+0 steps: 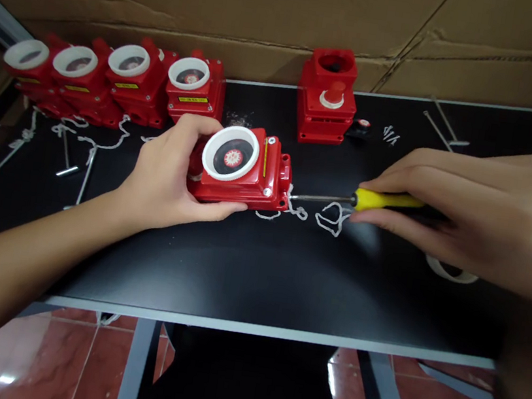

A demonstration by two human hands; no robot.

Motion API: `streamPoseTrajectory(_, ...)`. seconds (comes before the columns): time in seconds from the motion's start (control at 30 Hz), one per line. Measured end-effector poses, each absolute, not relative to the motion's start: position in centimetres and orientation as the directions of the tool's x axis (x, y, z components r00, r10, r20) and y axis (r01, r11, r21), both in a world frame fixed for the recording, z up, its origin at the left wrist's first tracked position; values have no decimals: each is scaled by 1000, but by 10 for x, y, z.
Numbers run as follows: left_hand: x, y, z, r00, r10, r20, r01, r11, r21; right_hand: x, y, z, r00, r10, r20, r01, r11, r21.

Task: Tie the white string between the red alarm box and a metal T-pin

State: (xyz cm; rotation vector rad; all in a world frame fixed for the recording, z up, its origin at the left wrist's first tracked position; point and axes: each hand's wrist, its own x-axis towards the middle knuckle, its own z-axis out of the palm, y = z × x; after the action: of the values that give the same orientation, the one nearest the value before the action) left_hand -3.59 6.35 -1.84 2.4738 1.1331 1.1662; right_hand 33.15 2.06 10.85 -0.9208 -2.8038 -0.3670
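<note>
A red box [242, 191] with a white ring [207, 151] around a dark round window lies at the middle of the black table. My left hand [166, 169] is wrapped round its left end, thumb along the near side. In my right hand [453, 209] is a screwdriver [367, 200] with a yellow handle, held level. The tip of its shaft touches the box's right end, beside a white string [298, 212]. Another loop of string [331, 220] lies under the shaft.
Several red boxes [192, 106] with white rings stand at the back left, with strings and metal T-shaped rods [85, 177]. Another red box [324, 115], screws [390, 135] and rods are at the back right. A white ring [451, 272] lies below my right hand.
</note>
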Motion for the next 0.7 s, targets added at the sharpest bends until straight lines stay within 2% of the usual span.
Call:
streamPoseTrajectory(0.1, -35, 64, -18, 404, 709, 578, 558, -691, 458, 330, 20, 110, -844, 499, 198, 535, 814, 227)
streamPoseTrajectory(0.23, -33, 62, -19, 393, 660, 640, 547, -727, 415, 327, 19, 112, -802, 558, 212, 590, 795, 140)
streamPoseTrajectory(0.4, -33, 61, -17, 446, 643, 623, 557, -744, 369, 328, 20, 112, -793, 570, 217, 602, 787, 133)
streamPoseTrajectory(0.7, -32, 61, -15, 427, 655, 623, 565, -731, 382, 329, 21, 109, -827, 534, 176, 561, 806, 190)
